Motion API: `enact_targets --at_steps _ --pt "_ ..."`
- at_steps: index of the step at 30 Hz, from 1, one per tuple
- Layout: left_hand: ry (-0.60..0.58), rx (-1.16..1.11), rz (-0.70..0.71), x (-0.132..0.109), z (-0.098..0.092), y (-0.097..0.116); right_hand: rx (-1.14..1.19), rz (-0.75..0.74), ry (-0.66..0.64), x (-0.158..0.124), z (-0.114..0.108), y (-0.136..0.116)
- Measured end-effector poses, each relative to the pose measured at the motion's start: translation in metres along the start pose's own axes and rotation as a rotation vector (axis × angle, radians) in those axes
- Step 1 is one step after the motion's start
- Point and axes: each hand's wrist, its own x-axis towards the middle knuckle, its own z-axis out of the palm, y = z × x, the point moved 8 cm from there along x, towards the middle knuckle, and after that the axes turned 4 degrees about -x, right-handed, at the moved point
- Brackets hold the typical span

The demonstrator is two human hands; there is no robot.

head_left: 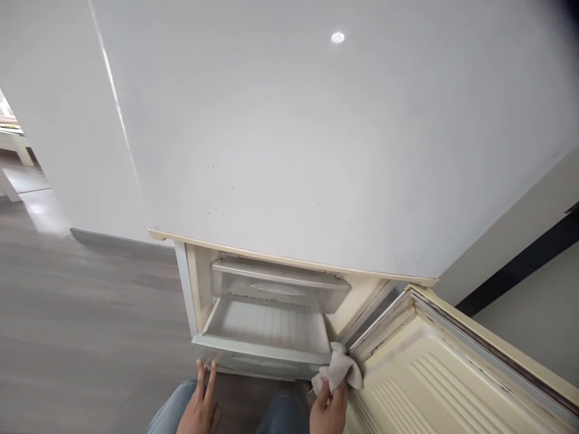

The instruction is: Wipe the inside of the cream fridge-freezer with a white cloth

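Grey plank flooring (90,301) below; I read the left hand (199,407) spread beside the pulled-out fridge drawer (266,337); the right hand (329,410) pinches a cloth (337,369) against the door gasket (384,325).

Grey plank floor (81,301), white refrigerator (294,138) — standing upright on it

Your cloth (337,369) looks soft, matt and slightly crumpled. The cream plastic door liner (420,380) beside it is smooth and ribbed, and its rubber gasket (384,328) looks dull and grimy. The white fridge door (289,132) above is glossy painted metal with small dark specks, the drawer (260,352) is pale, smooth plastic, and the floor (81,301) is matt wood-look plank.
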Motion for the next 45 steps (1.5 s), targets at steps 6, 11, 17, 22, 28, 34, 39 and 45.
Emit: enact_targets --at_steps 6,11,17,22,28,34,39,45 --pt "-0.039 0.033 -0.012 0.010 0.006 0.000 -0.042 -0.027 0.060 -0.014 0.026 0.028" --pt "-0.044 0.053 -0.009 0.009 0.012 -0.002 -0.055 -0.106 0.100 -0.038 0.026 0.025" --pt "0.014 0.057 -0.015 0.017 0.017 0.003 -0.008 -0.145 0.153 -0.018 0.012 -0.029" --pt "-0.042 -0.001 -0.038 0.049 0.014 0.016 0.016 -0.153 0.176 0.025 0.025 -0.045" --pt "-0.197 0.029 -0.114 0.085 -0.001 0.030 -0.005 -0.183 0.166 0.052 0.061 -0.041" --pt "-0.228 -0.009 -0.120 0.106 -0.017 0.023 0.009 -0.185 0.141 0.060 0.078 -0.044" --pt "-0.271 -0.039 -0.182 0.061 -0.027 -0.009 -0.007 -0.225 0.106 0.050 0.084 -0.051" --pt "-0.584 0.142 -0.247 -0.023 -0.006 -0.035 -0.060 -0.410 0.101 0.010 0.111 -0.072"
